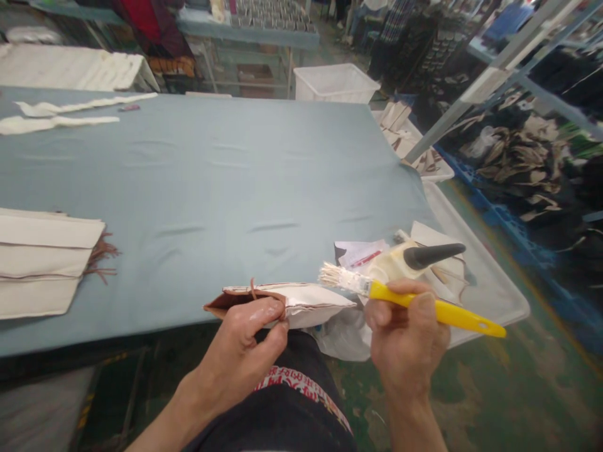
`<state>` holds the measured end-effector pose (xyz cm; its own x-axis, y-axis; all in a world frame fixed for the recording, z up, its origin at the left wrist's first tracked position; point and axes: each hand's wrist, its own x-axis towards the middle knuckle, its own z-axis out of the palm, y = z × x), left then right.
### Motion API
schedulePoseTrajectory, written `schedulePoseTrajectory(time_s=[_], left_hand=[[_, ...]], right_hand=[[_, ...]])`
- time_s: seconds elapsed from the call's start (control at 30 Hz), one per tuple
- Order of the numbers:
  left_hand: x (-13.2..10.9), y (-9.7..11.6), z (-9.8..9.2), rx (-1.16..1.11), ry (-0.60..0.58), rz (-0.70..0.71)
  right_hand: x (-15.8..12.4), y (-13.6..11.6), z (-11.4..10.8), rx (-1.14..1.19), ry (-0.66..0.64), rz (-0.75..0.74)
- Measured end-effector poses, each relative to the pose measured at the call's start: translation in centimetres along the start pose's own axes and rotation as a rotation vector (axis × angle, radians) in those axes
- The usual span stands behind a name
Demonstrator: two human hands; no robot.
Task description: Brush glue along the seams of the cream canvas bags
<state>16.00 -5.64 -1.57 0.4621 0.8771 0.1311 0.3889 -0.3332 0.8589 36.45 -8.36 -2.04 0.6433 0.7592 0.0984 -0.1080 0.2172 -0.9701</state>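
My left hand pinches the edge of a cream fabric pouch at the table's front edge. The pouch gapes at its left end, showing a brown lining, and a thin brown strip sticks up there. My right hand grips a yellow-handled paintbrush. Its pale bristles, caked with a whitish substance, point left, just above the pouch's right end. Behind the brush stands a pale yellow container with a black handle leaning out of it.
Stacked cream fabric pieces with brown strips lie at left. White twisted strips rest at the far left of the blue-grey table. A white tray adjoins on the right, near a metal post. A white bin stands beyond.
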Motion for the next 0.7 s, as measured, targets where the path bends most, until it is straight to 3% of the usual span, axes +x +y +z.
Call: schedulePoseTrajectory(time_s=[0.17,0.3,0.5,0.7], left_hand=[[-0.1,0.1,0.7,0.068,0.086,0.106],[-0.6,0.3,1.3,0.109,0.084,0.112],[-0.8,0.5,1.7,0.005,0.047,0.021],[-0.7,0.2,0.2,-0.039,0.141,-0.139]], right_hand=[[0.4,0.3,0.3,0.018,0.01,0.041],[0.5,0.6,0.5,-0.033,0.017,-0.019],[1.0,1.1,0.5,-0.026,0.015,-0.02],[1.7,1.3,1.0,-0.033,0.079,0.028]])
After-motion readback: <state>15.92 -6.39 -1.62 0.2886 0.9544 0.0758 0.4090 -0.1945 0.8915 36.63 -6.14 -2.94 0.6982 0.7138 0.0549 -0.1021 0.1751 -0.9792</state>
